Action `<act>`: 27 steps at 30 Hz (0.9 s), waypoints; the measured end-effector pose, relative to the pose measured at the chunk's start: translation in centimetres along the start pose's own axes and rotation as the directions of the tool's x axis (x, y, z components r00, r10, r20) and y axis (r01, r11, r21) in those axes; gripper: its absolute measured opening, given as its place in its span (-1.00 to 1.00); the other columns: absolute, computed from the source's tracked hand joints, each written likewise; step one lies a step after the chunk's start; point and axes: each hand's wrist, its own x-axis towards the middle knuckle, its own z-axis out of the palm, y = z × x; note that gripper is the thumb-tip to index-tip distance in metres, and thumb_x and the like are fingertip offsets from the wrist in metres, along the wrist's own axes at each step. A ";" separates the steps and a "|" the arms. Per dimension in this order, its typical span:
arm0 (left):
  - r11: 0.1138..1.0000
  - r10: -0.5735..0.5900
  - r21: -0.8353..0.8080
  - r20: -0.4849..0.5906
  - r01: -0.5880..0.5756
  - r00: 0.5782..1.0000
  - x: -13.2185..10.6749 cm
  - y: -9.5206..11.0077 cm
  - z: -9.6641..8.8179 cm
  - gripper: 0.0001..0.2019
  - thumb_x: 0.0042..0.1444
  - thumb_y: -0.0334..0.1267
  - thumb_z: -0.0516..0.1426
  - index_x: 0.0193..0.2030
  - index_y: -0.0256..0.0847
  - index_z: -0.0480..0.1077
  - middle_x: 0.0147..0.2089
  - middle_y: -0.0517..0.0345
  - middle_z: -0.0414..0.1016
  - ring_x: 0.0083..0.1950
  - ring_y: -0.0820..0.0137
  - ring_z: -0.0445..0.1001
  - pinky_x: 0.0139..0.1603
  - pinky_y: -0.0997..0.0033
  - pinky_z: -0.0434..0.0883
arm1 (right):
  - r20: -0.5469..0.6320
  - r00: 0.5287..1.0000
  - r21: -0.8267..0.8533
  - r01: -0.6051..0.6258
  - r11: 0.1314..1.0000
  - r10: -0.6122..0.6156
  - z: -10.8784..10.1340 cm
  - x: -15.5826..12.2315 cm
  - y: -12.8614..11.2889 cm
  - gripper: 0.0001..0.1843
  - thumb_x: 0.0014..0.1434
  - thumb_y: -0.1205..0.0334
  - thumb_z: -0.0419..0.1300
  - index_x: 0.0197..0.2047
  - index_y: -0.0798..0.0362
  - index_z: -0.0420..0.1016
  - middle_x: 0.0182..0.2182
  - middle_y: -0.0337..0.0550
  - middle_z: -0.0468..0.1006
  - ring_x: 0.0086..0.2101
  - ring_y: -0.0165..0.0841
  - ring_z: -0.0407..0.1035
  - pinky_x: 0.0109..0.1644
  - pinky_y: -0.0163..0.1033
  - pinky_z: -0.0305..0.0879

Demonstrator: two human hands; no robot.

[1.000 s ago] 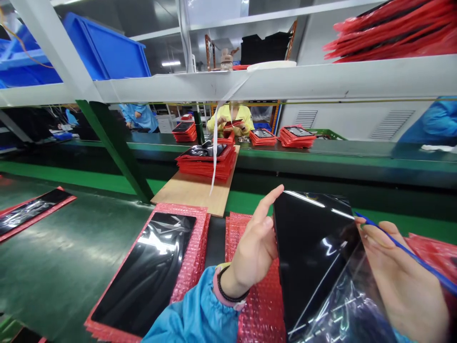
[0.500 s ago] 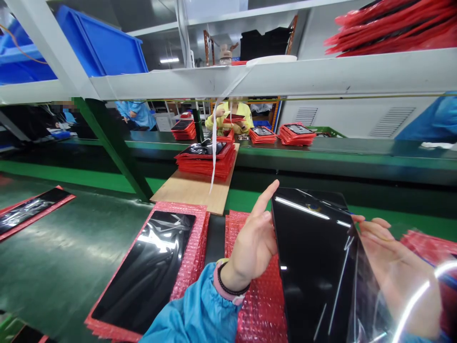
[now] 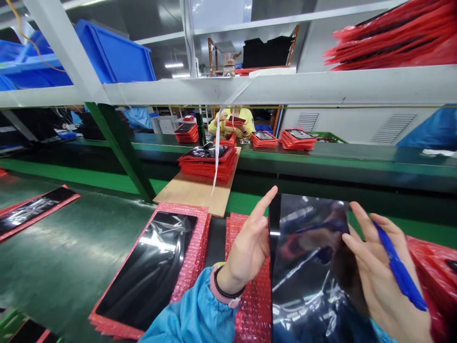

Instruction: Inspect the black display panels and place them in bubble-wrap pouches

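My left hand (image 3: 248, 250) grips the left edge of a black tablet screen (image 3: 275, 262), its index finger stretched up past the top corner. Clear film (image 3: 310, 286) with wrinkled reflections covers most of the screen, leaving a narrow strip at the left uncovered. At the upper right corner, the thumb and index finger of my right hand (image 3: 387, 271) pinch the film's edge; whether they also touch the screen I cannot tell. A blue pen (image 3: 398, 267) is tucked between that hand's fingers. Beneath the screen lie red bubble-wrap bags (image 3: 252, 305).
To the left, a black screen (image 3: 148, 271) lies on stacked red bubble bags (image 3: 194, 257). A wooden board (image 3: 171, 189) bears a pile of red-bagged screens (image 3: 210, 166). A green post (image 3: 119, 152) and white shelf beam (image 3: 171, 93) stand ahead. Across the bench sits a person in yellow (image 3: 246, 116).
My right hand has come left and up to the screen's upper right corner. The film, earlier hanging off the right side, now spreads over the screen. My left hand keeps its hold.
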 end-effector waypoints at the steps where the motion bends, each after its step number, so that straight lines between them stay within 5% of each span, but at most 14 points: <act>1: 1.000 -0.011 0.013 -0.031 0.012 0.999 -0.1 -0.1 -0.2 -0.48 0.23 -0.32 -0.01 0.34 -0.06 0.15 0.18 0.14 0.46 0.24 0.29 0.35 0.28 0.22 0.18 | 0.016 0.999 -0.013 -0.034 0.999 0.034 -0.1 0.2 0.5 -0.42 -0.20 0.24 0.45 -0.09 -0.18 0.38 0.19 -0.23 0.41 0.22 -0.17 0.19 0.36 0.04 -0.12; 6: 0.986 0.006 0.160 -0.348 0.053 0.938 -1.7 -0.8 -3.7 -0.34 0.23 -0.19 0.07 0.42 0.02 -0.11 0.35 0.11 0.24 0.36 0.36 0.18 0.35 0.30 0.04 | 0.093 0.978 -0.036 -0.185 0.982 0.188 -0.8 0.8 5.0 -0.56 -0.18 0.15 0.44 -0.25 -0.09 0.34 0.12 -0.10 0.48 0.24 -0.11 0.16 0.33 0.05 -0.09; 11: 0.858 0.087 0.458 -0.573 0.230 0.815 -5.7 -1.6 -9.1 -0.44 0.05 -0.27 0.23 0.22 -0.21 0.27 0.31 -0.09 0.27 0.35 0.20 0.17 0.32 0.27 0.06 | 0.189 0.962 -0.071 -0.189 0.979 0.200 -0.7 -0.1 10.1 -0.61 -0.11 0.12 0.39 -0.26 -0.07 0.32 0.02 -0.05 0.55 0.24 -0.10 0.16 0.31 0.09 -0.10; 15: 0.819 -0.060 0.426 -0.604 0.386 0.795 -8.0 -1.4 -11.2 -0.59 -0.05 -0.35 0.23 0.00 -0.30 0.43 0.12 -0.13 0.44 0.17 0.16 0.35 0.19 0.25 0.19 | 0.270 0.950 -0.109 -0.130 0.986 0.155 -0.4 -0.6 13.0 -0.67 -0.02 0.08 0.33 -0.23 -0.06 0.33 0.02 -0.06 0.54 0.21 -0.11 0.21 0.29 0.08 0.00; 22: 0.810 -0.224 0.293 -0.645 0.507 0.731 -8.6 -1.2 -12.0 -0.74 -0.14 -0.39 0.22 -0.22 -0.27 0.45 -0.26 0.09 0.50 -0.24 0.37 0.44 -0.18 0.37 0.26 | 0.328 0.943 -0.237 0.022 0.971 0.059 -0.3 -0.9 14.9 -0.66 -0.02 0.14 0.28 -0.16 -0.02 0.37 -0.07 0.02 0.55 0.03 -0.04 0.41 0.19 0.17 0.15; 27: 0.803 -0.205 0.323 -0.640 0.501 0.741 -7.4 -1.5 -11.2 -0.77 -0.20 -0.37 0.30 -0.34 -0.25 0.41 -0.44 0.27 0.39 -0.40 0.49 0.34 -0.31 0.45 0.20 | 0.302 0.952 -0.293 0.137 0.946 -0.045 -0.1 -1.9 14.7 -0.65 0.04 0.13 0.22 -0.09 -0.02 0.34 -0.03 0.01 0.52 0.09 -0.07 0.36 0.23 0.16 0.09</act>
